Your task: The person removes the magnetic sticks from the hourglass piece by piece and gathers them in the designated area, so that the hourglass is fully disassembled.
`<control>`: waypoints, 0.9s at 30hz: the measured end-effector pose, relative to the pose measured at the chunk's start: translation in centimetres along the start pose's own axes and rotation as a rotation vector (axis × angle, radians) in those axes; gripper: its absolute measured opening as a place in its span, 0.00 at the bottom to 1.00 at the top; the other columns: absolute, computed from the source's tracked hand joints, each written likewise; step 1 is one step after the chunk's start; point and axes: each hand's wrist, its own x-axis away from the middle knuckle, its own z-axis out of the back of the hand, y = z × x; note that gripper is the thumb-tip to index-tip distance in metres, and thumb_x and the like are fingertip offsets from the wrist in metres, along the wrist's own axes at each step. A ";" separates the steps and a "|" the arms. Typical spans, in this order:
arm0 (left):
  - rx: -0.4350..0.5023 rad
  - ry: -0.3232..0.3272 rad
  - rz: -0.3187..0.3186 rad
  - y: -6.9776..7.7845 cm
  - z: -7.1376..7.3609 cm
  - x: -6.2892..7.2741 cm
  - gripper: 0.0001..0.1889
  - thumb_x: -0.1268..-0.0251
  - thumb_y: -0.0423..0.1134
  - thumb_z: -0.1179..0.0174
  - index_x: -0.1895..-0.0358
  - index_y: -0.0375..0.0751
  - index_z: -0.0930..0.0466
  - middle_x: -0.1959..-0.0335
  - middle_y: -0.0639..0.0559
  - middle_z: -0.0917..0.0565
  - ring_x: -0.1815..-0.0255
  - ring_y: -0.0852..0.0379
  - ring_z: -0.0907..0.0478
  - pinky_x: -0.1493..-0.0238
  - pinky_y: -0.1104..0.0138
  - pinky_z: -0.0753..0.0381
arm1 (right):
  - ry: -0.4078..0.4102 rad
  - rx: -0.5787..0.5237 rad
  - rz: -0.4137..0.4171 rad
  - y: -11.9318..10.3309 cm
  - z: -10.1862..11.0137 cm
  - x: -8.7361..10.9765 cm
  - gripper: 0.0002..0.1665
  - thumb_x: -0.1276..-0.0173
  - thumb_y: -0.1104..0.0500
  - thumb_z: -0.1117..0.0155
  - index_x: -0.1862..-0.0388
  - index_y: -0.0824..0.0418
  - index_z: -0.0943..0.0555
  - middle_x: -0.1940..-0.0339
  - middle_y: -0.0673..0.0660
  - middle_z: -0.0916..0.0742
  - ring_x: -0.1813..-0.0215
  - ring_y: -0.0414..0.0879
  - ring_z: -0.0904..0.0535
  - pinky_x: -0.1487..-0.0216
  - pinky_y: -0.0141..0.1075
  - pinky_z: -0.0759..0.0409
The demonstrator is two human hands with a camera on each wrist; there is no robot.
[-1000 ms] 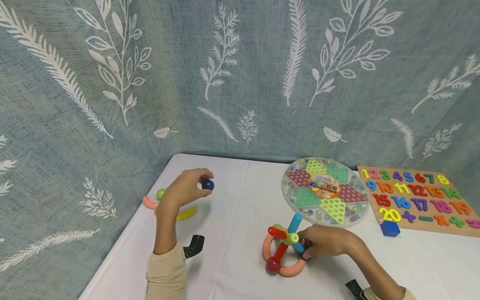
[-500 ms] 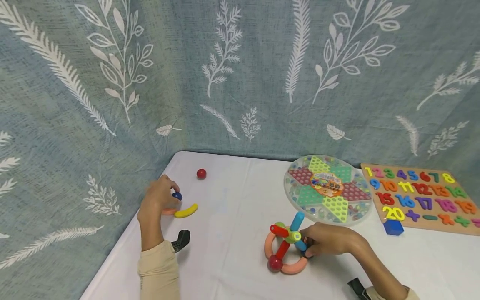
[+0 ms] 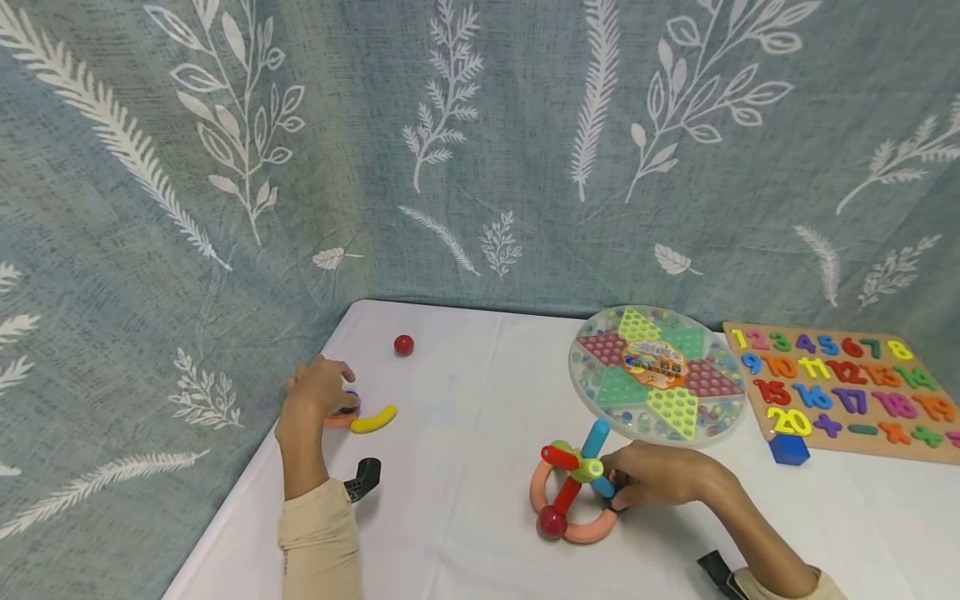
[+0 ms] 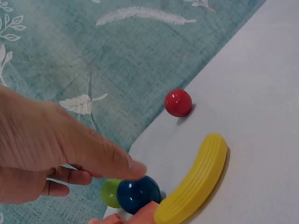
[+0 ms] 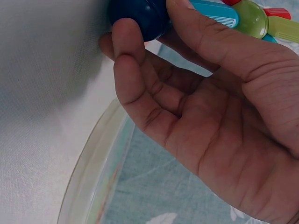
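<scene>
At the table's left side my left hand [image 3: 317, 389] hovers with fingers parted over a dark blue ball [image 4: 138, 197]. Its thumb tip overlaps the ball's top in the left wrist view. Beside that ball lie a green ball [image 4: 109, 194], salmon-pink pieces [image 4: 145, 214] and a curved yellow rod [image 4: 194, 184]. My right hand [image 3: 660, 473] pinches another dark blue ball [image 5: 140, 16] between thumb and fingers. This ball belongs to a built toy of rods and balls [image 3: 567, 497], with curved salmon pieces, red and blue rods, a green hub and a red ball at the front.
A loose red ball [image 3: 403, 345] sits near the back left. Behind the right hand lie a round Chinese checkers board [image 3: 618, 387] and a wooden number board [image 3: 862, 427], with a blue cube [image 3: 789, 450] at its front edge. Patterned curtain [image 3: 480, 150] closes off the back and left.
My left hand has carried the blue ball leftward and down to the salmon pieces, and its fingers have parted from it. The red ball has come into view. My right hand keeps its hold.
</scene>
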 end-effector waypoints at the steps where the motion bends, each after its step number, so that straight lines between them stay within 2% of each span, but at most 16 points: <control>1: 0.000 0.009 -0.011 0.1 0.1 0.0 0.20 0.37 0.36 0.29 0.44 0.29 0.17 0.41 0.23 0.27 0.40 0.25 0.32 0.46 0.43 0.33 | 0.000 0.002 0.003 0.0 0.0 0.0 0.07 0.30 0.62 0.30 0.55 0.56 0.17 0.68 0.43 0.17 0.68 0.32 0.28 0.63 0.27 0.25; 3: -0.009 0.039 -0.057 0.4 0.3 0.1 0.21 0.35 0.38 0.30 0.42 0.30 0.17 0.41 0.22 0.27 0.40 0.25 0.31 0.44 0.40 0.30 | 0.002 -0.003 0.003 0.0 0.0 -0.1 0.06 0.29 0.62 0.30 0.55 0.56 0.17 0.68 0.43 0.17 0.68 0.32 0.28 0.63 0.26 0.25; 5: 0.019 0.057 -0.135 1.1 0.6 0.2 0.22 0.33 0.40 0.31 0.40 0.31 0.18 0.42 0.23 0.25 0.41 0.26 0.29 0.44 0.39 0.26 | 0.002 -0.005 0.004 0.0 0.0 -0.2 0.06 0.29 0.62 0.30 0.55 0.56 0.17 0.68 0.42 0.17 0.68 0.32 0.28 0.63 0.26 0.25; 7: 0.075 0.058 -0.262 2.3 1.0 0.4 0.22 0.32 0.41 0.32 0.40 0.32 0.18 0.45 0.27 0.22 0.44 0.31 0.25 0.43 0.40 0.23 | 0.003 -0.011 0.001 0.0 0.0 -0.2 0.06 0.29 0.62 0.30 0.56 0.56 0.17 0.68 0.42 0.18 0.68 0.32 0.28 0.63 0.26 0.25; 9: 0.142 0.027 -0.409 3.9 1.0 0.5 0.22 0.31 0.41 0.32 0.40 0.32 0.19 0.48 0.31 0.20 0.45 0.35 0.22 0.43 0.42 0.20 | 0.003 -0.008 0.003 0.0 0.0 -0.2 0.06 0.29 0.62 0.30 0.56 0.55 0.17 0.68 0.42 0.18 0.68 0.32 0.28 0.63 0.27 0.25; 12: 0.222 -0.096 -0.599 7.1 0.8 0.7 0.22 0.32 0.41 0.30 0.39 0.35 0.20 0.49 0.39 0.17 0.46 0.42 0.19 0.41 0.47 0.20 | 0.007 -0.003 0.009 0.1 0.0 -0.1 0.06 0.30 0.62 0.30 0.57 0.55 0.18 0.68 0.42 0.18 0.68 0.32 0.28 0.63 0.26 0.26; 18: 0.222 -0.425 -0.855 13.4 -0.5 1.6 0.24 0.33 0.42 0.29 0.35 0.45 0.21 0.47 0.48 0.14 0.47 0.57 0.16 0.39 0.51 0.18 | 0.011 -0.016 0.013 0.2 0.1 0.0 0.05 0.30 0.61 0.30 0.58 0.55 0.18 0.68 0.42 0.17 0.68 0.31 0.28 0.63 0.26 0.25; 23: 0.246 -0.628 -1.028 16.5 -1.7 2.3 0.22 0.32 0.40 0.30 0.36 0.45 0.20 0.46 0.49 0.14 0.47 0.63 0.18 0.39 0.57 0.18 | 0.006 -0.036 0.031 0.6 0.1 0.0 0.05 0.29 0.61 0.30 0.58 0.55 0.18 0.68 0.42 0.17 0.68 0.31 0.27 0.63 0.27 0.25; 27: 0.255 -0.698 -1.134 17.9 -2.7 2.5 0.21 0.31 0.37 0.31 0.36 0.43 0.20 0.44 0.48 0.13 0.48 0.67 0.19 0.41 0.62 0.18 | 0.002 -0.027 0.082 1.5 0.0 -0.2 0.05 0.28 0.60 0.30 0.56 0.55 0.18 0.68 0.41 0.17 0.68 0.30 0.26 0.64 0.27 0.24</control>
